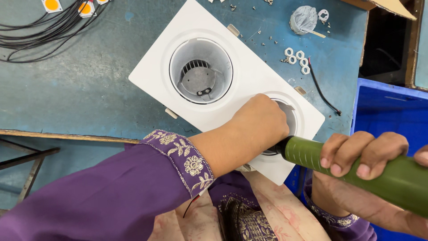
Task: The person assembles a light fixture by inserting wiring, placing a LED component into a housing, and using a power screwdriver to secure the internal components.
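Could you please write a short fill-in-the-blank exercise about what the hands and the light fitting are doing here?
1. The right hand grips a thick tool whose handle is ____ in colour.
2. The left hand rests over one of the ____ round openings of the white fitting.
3. The fitting lies on a ____ table.

Missing words: green; two; blue

Bright, even overhead light; sharp focus.
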